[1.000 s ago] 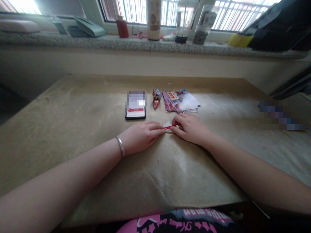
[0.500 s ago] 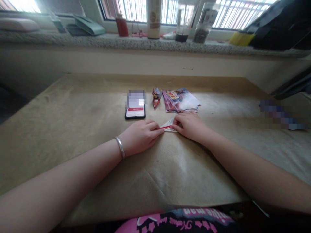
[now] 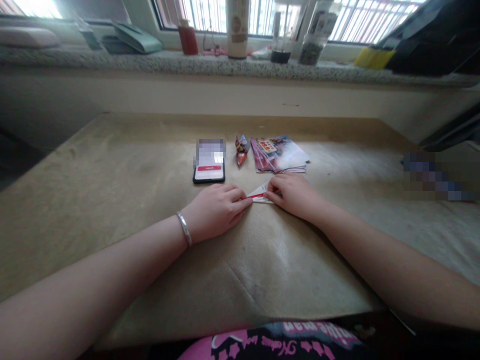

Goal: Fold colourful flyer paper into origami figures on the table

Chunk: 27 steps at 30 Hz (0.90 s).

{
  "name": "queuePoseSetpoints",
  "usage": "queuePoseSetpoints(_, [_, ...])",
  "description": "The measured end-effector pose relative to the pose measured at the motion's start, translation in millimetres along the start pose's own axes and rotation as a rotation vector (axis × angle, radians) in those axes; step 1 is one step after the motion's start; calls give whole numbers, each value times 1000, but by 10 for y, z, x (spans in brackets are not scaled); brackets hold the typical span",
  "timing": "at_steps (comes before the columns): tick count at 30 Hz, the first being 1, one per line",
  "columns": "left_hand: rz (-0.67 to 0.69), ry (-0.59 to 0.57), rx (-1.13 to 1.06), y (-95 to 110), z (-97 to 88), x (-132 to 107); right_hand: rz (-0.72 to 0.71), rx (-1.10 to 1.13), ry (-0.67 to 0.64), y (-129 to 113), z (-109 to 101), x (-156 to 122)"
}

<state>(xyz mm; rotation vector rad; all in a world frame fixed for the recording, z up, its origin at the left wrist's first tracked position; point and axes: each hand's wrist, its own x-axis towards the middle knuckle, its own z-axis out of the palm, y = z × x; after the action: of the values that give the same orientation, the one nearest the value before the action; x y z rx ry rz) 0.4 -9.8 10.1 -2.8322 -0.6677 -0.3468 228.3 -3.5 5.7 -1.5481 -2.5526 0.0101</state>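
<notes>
A small folded piece of paper [image 3: 258, 195], white with a red stripe, lies on the table between my hands. My left hand [image 3: 221, 207] presses its left end with the fingertips; a silver bangle is on that wrist. My right hand [image 3: 290, 192] pinches the paper's right part between thumb and curled fingers, hiding that side. Just beyond, a folded paper shape [image 3: 242, 151] in red and purple stands beside a stack of printed leaflets [image 3: 281, 155]. To their left lies a phone [image 3: 209, 172] with its screen lit.
The table [image 3: 150, 150] has a tan cover. Behind it, a stone sill [image 3: 150, 62] carries a red bottle [image 3: 188, 39], a tall cream bottle [image 3: 237, 30], clear containers and a yellow object [image 3: 374, 57]. A blurred strip-like object [image 3: 435, 177] lies at the right.
Almost nothing differs. Both hands keep their places on the folded paper, and the view has shifted very slightly.
</notes>
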Motion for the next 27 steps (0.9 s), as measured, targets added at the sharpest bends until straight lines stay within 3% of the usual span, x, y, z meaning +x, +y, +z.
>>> queuePoseSetpoints(6, [18, -12, -27, -32, 9, -1, 83, 47, -34, -33, -24, -30])
queuePoseSetpoints(27, [2, -30, 46, 1, -26, 37, 120, 101, -13, -13, 5, -2])
